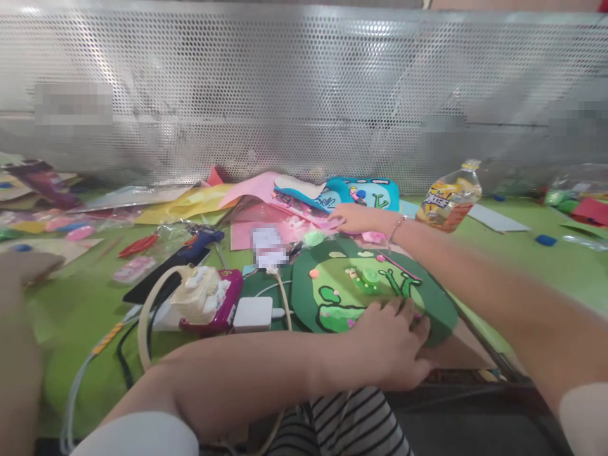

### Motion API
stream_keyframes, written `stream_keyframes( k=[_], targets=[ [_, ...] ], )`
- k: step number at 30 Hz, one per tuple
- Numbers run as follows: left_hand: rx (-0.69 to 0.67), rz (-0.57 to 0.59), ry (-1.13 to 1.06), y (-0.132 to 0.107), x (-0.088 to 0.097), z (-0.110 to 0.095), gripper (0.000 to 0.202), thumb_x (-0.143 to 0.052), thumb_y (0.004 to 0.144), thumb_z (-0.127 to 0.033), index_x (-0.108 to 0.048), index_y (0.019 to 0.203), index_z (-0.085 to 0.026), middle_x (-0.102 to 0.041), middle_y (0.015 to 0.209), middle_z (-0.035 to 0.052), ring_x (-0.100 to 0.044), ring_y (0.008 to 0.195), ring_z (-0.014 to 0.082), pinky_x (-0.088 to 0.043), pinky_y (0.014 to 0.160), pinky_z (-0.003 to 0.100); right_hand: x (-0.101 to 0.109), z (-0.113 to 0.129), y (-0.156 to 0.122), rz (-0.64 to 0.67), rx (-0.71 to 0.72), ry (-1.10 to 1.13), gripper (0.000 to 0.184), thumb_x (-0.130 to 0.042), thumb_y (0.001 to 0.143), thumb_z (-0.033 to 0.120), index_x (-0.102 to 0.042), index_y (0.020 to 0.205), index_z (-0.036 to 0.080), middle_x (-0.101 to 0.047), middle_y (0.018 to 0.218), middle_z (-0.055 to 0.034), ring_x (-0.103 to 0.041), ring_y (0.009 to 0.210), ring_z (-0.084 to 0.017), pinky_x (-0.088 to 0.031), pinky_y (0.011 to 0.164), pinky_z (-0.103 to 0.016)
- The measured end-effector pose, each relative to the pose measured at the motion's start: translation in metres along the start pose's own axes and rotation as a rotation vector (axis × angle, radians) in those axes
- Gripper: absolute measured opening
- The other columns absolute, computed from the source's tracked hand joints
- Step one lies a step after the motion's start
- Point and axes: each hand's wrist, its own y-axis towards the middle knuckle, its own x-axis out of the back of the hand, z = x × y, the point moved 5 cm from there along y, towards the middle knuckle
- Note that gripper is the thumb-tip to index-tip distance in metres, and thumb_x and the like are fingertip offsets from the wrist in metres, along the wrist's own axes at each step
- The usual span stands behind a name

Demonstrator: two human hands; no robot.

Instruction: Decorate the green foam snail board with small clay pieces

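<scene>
My left hand (387, 345) lies with its fingers spread over the near edge of a dark and light green craft picture (304, 285). Green raised shapes and a small round green piece (370, 278) decorate that picture. Across it my right hand (363, 218) reaches farther back, its fingers closed on the edge of a pink sheet (259, 187); the exact grip is partly hidden. Behind the right hand is a blue craft picture (387, 187) with small raised figures. Pale pink bits (373, 237) and a light green lump (313, 238) sit near the right hand.
Left of the green picture are a power strip with plugs (202, 294), a white charger (253, 313), cables and a blue glue gun (204, 240). A bottle of orange liquid (449, 196) stands back right. A perforated metal panel (294, 95) closes the rear. Another person's arm (19, 354) shows at left.
</scene>
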Motion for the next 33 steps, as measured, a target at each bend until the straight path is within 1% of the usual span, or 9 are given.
stream_keyframes(
  k=[5, 9, 13, 17, 19, 22, 24, 29, 33],
  targets=[
    [0.014, 0.065, 0.002, 0.0, 0.0, 0.0, 0.059, -0.029, 0.088, -0.053, -0.043, 0.131, -0.014, -0.042, 0.137, 0.0171, -0.039, 0.125, 0.0301, -0.035, 0.096, 0.044, -0.04, 0.054, 0.026, -0.033, 0.096, 0.15, 0.059, -0.061, 0.078, 0.039, -0.047, 0.129, 0.013, -0.052, 0.128, -0.0115, -0.054, 0.108, -0.021, -0.044, 0.092, -0.031],
    [-0.001, 0.052, -0.003, 0.0, -0.001, 0.002, 0.058, -0.029, 0.088, -0.053, -0.045, 0.128, -0.014, -0.047, 0.132, 0.0155, -0.04, 0.124, 0.0283, -0.035, 0.097, 0.044, -0.056, 0.069, 0.038, -0.031, 0.12, 0.234, 0.048, -0.067, 0.073, 0.032, -0.052, 0.115, 0.016, -0.063, 0.101, -0.006, -0.06, 0.087, -0.018, -0.05, 0.077, -0.028],
    [0.0, 0.014, 0.019, -0.001, -0.001, 0.002, 0.058, -0.03, 0.088, -0.053, -0.044, 0.128, -0.013, -0.045, 0.133, 0.0173, -0.043, 0.12, 0.0292, -0.04, 0.091, 0.042, -0.035, 0.065, 0.023, -0.096, 0.103, 0.286, 0.023, -0.06, 0.078, 0.026, -0.055, 0.099, 0.018, -0.063, 0.089, -0.0018, -0.058, 0.079, -0.015, -0.048, 0.072, -0.027],
    [-0.004, -0.013, -0.047, -0.004, 0.005, 0.0, 0.056, -0.031, 0.089, -0.05, -0.04, 0.13, -0.012, -0.045, 0.133, 0.0163, -0.047, 0.116, 0.0288, -0.043, 0.088, 0.041, 0.007, 0.043, -0.033, -0.236, -0.002, 0.343, 0.025, -0.058, 0.08, 0.036, -0.053, 0.096, 0.018, -0.061, 0.088, -0.0042, -0.057, 0.077, -0.016, -0.047, 0.067, -0.029],
    [0.045, -0.008, -0.177, -0.003, 0.008, 0.004, 0.057, -0.035, 0.088, -0.047, -0.038, 0.131, -0.01, -0.045, 0.132, 0.0171, -0.047, 0.115, 0.0296, -0.043, 0.09, 0.042, 0.022, 0.026, -0.075, -0.303, -0.102, 0.49, 0.032, -0.067, 0.072, 0.038, -0.054, 0.092, 0.018, -0.058, 0.08, -0.0023, -0.054, 0.068, -0.014, -0.046, 0.061, -0.029],
    [0.252, -0.053, -0.494, -0.001, 0.011, 0.017, 0.063, -0.045, 0.083, -0.046, -0.033, 0.134, -0.01, -0.044, 0.131, 0.0176, -0.045, 0.118, 0.0306, -0.042, 0.094, 0.044, 0.022, 0.014, -0.131, -0.216, -0.104, 0.698, 0.029, -0.074, 0.067, 0.033, -0.058, 0.088, 0.019, -0.058, 0.082, -0.0028, -0.056, 0.071, -0.014, -0.046, 0.062, -0.027],
    [0.392, -0.134, -0.743, 0.001, 0.013, 0.025, 0.064, -0.049, 0.081, -0.05, -0.035, 0.133, -0.015, -0.045, 0.129, 0.0154, -0.045, 0.118, 0.0297, -0.042, 0.095, 0.044, 0.013, 0.017, -0.155, -0.1, -0.002, 0.887, 0.029, -0.073, 0.069, 0.029, -0.06, 0.094, 0.022, -0.059, 0.085, -0.0029, -0.057, 0.072, -0.014, -0.048, 0.061, -0.026],
    [0.515, -0.169, -1.506, 0.008, 0.005, 0.025, 0.047, -0.056, 0.08, -0.048, -0.044, 0.115, -0.018, -0.058, 0.105, 0.0075, -0.06, 0.092, 0.0178, -0.049, 0.07, 0.028, -0.009, 0.029, -0.169, 0.001, 0.113, 0.943, 0.021, -0.071, 0.071, 0.022, -0.067, 0.091, 0.022, -0.057, 0.084, -0.0028, -0.058, 0.076, -0.013, -0.048, 0.063, -0.026],
    [0.666, -0.209, -1.686, 0.009, -0.006, 0.028, 0.036, -0.059, 0.08, -0.038, -0.045, 0.104, -0.015, -0.058, 0.087, 0.0025, -0.058, 0.066, 0.0089, -0.044, 0.054, 0.02, -0.016, 0.027, -0.17, -0.001, 0.022, 0.854, 0.03, -0.067, 0.075, 0.023, -0.066, 0.104, 0.029, -0.057, 0.098, -0.0039, -0.058, 0.088, -0.015, -0.05, 0.073, -0.027]
  ],
)
